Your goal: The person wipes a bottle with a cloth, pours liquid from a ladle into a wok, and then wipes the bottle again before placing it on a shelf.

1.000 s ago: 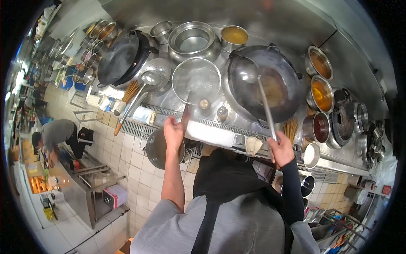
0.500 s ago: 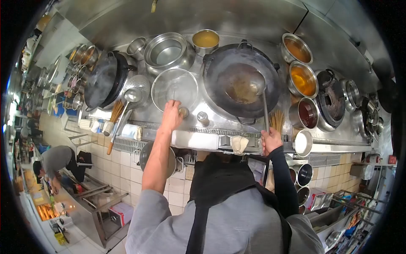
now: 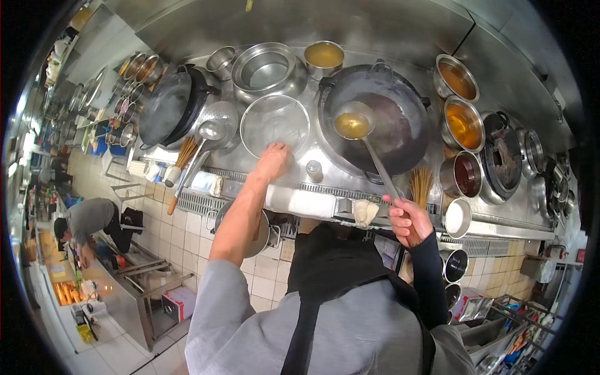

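Note:
My left hand (image 3: 274, 160) reaches over the steel counter and closes over a small seasoning jar, which it hides. A second small jar (image 3: 314, 170) stands just to its right. A round mesh strainer (image 3: 275, 123) lies right behind that hand. My right hand (image 3: 409, 220) grips the long handle of a ladle (image 3: 353, 122). The ladle's bowl is full of yellowish-brown liquid and is lifted over the left part of the big dark wok (image 3: 390, 119).
Left of the strainer are a perforated skimmer (image 3: 220, 120) and a second black wok (image 3: 167, 103). A steel basin (image 3: 269, 65) and a broth pot (image 3: 324, 55) stand behind. Sauce bowls (image 3: 464, 124) line the right. Another person (image 3: 84, 219) bends over a low table at left.
The ladle has risen out of the wok filled with liquid and swung left. My left hand went from mid-air down onto the jar on the counter.

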A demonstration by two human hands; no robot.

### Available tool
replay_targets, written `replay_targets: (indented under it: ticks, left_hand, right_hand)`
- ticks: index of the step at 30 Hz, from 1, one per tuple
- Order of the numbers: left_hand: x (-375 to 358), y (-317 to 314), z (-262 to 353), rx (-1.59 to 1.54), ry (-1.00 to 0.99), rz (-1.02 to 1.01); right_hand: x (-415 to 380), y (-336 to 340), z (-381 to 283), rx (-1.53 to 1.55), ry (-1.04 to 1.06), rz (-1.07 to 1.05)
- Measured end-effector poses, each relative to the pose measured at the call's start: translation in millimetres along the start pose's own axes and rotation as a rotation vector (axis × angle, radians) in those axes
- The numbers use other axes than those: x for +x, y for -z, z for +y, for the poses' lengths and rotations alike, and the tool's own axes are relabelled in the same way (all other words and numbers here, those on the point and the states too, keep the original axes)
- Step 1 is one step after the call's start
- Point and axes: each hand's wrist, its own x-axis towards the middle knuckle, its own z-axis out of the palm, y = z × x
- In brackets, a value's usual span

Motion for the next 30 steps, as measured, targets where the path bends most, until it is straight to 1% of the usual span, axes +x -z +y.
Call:
replay_targets:
  ticks: [2,4,7,9,10,13,15,17,18,19,20,22,26,28,30]
  left_hand:
    - [2,-9,-4,0.013,0.018,0.016]
    - [2,-2,5,0.036,0.069,0.015]
    - [4,15,27,-0.018,0.409,0.005]
    - [-6,29,31,-0.148,0.567,0.159]
    - [-15,35,33,-0.21,0.646,0.235]
    - [-74,54,40,-0.308,0.643,0.363]
    - [-113,54,57,-0.364,0.763,0.362]
    - [-148,55,64,-0.661,0.848,-0.038]
    - [-172,17,52,-0.616,0.738,-0.064]
    - [-187,12,64,-0.791,0.75,-0.101]
    - [-193,22,78,-0.834,0.814,-0.28]
    - [-210,-4,77,-0.868,0.808,-0.429]
    - [-219,-20,85,-0.863,0.813,-0.4]
    - [-213,-11,89,-0.848,0.794,-0.388]
    - [-204,-2,90,-0.863,0.797,-0.385]
  right_hand:
    - [-4,-15,1,-0.043,-0.006,-0.008]
    - [-6,-30,2,-0.087,-0.012,-0.017]
    - [-1,-44,5,-0.19,-0.022,0.006]
    - [3,-53,5,-0.255,-0.036,0.008]
    - [5,-58,7,-0.284,-0.044,0.007]
    - [10,-73,11,-0.387,-0.064,0.049]
    - [12,-79,15,-0.436,-0.082,0.048]
    - [14,-83,17,-0.488,-0.101,0.048]
    - [15,-85,19,-0.513,-0.114,0.051]
    - [15,-86,21,-0.538,-0.126,0.054]
    - [15,-86,23,-0.557,-0.128,0.058]
    - [14,-86,27,-0.596,-0.13,0.067]
    - [9,-89,27,-0.575,-0.137,0.097]
    - [4,-89,25,-0.58,-0.125,0.103]
    - [-10,-97,20,-0.658,-0.104,0.136]
